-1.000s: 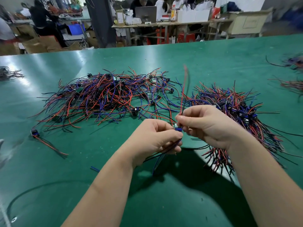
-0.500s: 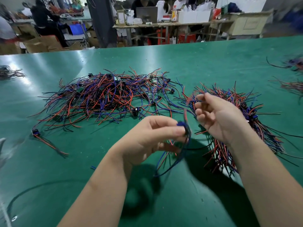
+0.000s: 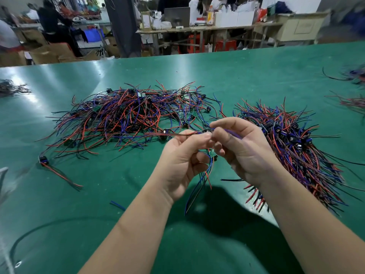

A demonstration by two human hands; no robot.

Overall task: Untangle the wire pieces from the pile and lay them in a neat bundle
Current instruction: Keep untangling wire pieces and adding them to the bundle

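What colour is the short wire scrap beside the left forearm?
The wire scrap is blue; head view.

Beyond the left hand (image 3: 177,165), the tangled pile (image 3: 122,117) of wires wears smooth, slightly shiny plastic insulation, as does the bundle (image 3: 296,151) beside the right hand (image 3: 243,155). The green table (image 3: 88,194) beneath looks smooth, semi-glossy, catching glare.

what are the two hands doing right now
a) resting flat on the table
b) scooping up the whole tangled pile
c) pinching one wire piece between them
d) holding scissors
c: the left hand and right hand both pinch a wire piece held up over the green table.
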